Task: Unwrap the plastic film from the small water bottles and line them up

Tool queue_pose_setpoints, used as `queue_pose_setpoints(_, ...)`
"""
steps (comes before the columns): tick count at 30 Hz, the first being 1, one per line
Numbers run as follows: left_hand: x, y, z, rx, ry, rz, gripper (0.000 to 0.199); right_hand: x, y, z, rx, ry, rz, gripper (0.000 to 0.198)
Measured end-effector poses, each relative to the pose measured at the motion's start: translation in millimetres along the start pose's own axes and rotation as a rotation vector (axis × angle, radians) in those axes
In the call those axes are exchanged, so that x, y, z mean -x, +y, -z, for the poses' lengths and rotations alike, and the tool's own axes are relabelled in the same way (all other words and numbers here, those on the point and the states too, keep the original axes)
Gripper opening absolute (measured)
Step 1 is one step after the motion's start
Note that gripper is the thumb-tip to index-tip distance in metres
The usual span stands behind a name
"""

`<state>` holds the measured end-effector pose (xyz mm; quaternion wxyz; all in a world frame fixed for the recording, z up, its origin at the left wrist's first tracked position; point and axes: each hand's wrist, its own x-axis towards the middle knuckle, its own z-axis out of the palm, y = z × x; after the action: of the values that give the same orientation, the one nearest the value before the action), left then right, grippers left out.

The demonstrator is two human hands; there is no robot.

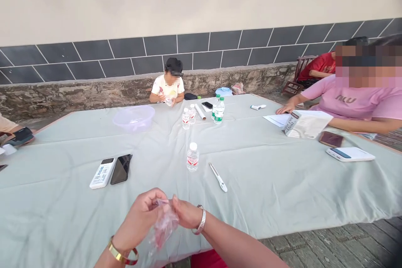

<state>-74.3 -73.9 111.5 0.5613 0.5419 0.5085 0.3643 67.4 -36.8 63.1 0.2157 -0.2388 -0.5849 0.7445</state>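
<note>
Just over the near edge of the table, a thin clear plastic bag (165, 226) hangs crumpled between my hands, with something reddish showing through its lower part. My left hand (141, 213), a gold bangle at its wrist, pinches the bag's upper end. My right hand (187, 212), with a silver bangle, closes on the same end from the other side. Their fingertips almost meet, and the bag partly hides them. Beyond them stands a small clear bottle (192, 159) with a white cap and red label. A white utility knife (217, 177) lies to its right.
A greenish cloth (251, 192) covers the table. At left lie a white power bank (102, 173) and a black phone (121, 169). Farther off are a purple basin (134, 117) and several bottles (219, 111). At right sit a box (306, 124) and another power bank (350, 154). People sit around.
</note>
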Motion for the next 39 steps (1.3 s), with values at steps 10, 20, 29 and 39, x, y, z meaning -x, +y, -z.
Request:
queue_pose_setpoints(10,-35,-46,12,0.527,0.836,-0.073,0.041,9,53,-2,0.521,0.292,-0.170,0.012)
queue_pose_setpoints(20,-26,-70,12,-0.121,0.081,0.064,0.026,9,18,34,0.548,0.564,0.121,0.021)
queue_pose_setpoints(29,-38,-54,-14,0.310,0.400,-0.114,0.032,-5,54,12,0.224,0.543,0.133,0.023)
queue_pose_setpoints(39,-38,-79,-27,-0.358,0.333,-0.316,0.032,10,13,21,-0.547,0.235,-0.007,0.040)
